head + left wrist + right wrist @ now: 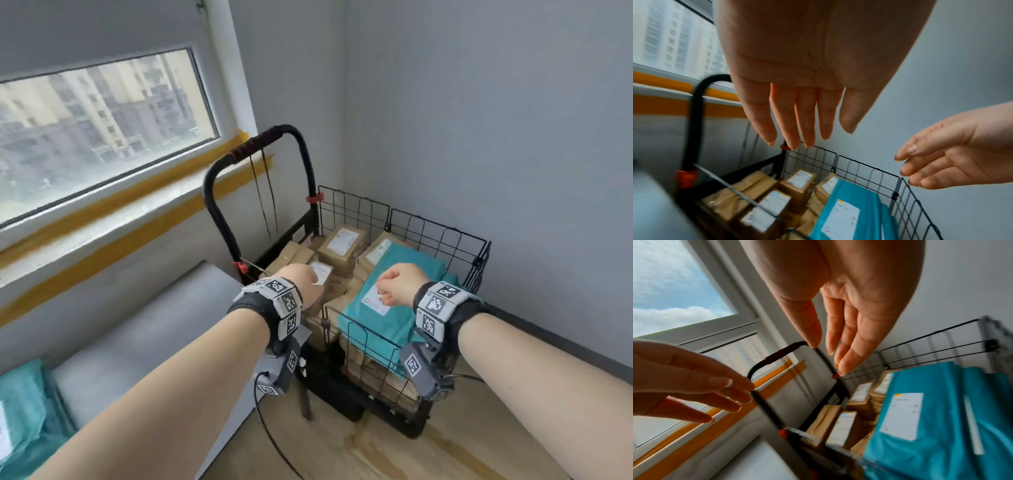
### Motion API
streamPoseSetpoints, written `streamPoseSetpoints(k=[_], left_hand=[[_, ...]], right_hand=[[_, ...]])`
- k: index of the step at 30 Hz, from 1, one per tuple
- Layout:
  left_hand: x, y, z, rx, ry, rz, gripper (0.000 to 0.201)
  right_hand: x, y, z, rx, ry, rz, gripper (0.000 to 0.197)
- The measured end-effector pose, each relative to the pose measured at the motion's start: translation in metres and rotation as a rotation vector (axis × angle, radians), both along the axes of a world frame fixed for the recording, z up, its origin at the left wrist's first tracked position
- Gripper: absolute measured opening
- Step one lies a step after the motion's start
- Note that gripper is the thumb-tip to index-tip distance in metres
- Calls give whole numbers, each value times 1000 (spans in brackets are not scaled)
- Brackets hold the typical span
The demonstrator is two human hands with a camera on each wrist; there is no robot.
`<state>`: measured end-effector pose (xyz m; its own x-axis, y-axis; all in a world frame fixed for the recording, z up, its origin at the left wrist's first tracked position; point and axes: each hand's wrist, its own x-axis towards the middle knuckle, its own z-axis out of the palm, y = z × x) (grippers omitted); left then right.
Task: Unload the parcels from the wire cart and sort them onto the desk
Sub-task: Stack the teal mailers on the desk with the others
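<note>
A black wire cart (442, 236) stands in the room's corner, full of parcels. Several brown cardboard boxes (342, 248) with white labels fill its left and back. A teal mailer bag (404, 274) with a white label lies on top at the right. My left hand (301, 279) hovers above the left boxes, fingers straight and empty (795, 123). My right hand (399, 282) hovers above the teal bag (937, 418), fingers relaxed and empty (838, 344). Neither hand touches a parcel.
A grey desk (137, 335) runs along the window wall at the left. A teal mailer (24, 411) lies on its near end. The cart's black push handle (260, 144) rises behind the boxes. Wooden floor lies in front.
</note>
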<state>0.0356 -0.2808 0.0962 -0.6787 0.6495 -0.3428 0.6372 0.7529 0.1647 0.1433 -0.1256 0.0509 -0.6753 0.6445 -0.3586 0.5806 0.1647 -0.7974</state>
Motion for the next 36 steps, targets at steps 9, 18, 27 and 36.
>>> streamPoseSetpoints(k=[9, 18, 27, 36], left_hand=[[10, 136, -38, -94, -93, -125, 34], [-47, 219, -97, -204, -219, -181, 40], [-120, 275, -186, -311, -377, -144, 25], [-131, 286, -251, -299, -502, -107, 48]], right_hand=[[39, 127, -49, -69, -144, -184, 32], [12, 165, -113, 32, -538, -92, 46], [-20, 196, -192, -386, -406, -586, 20], [-30, 206, -239, -243, -660, -677, 9]])
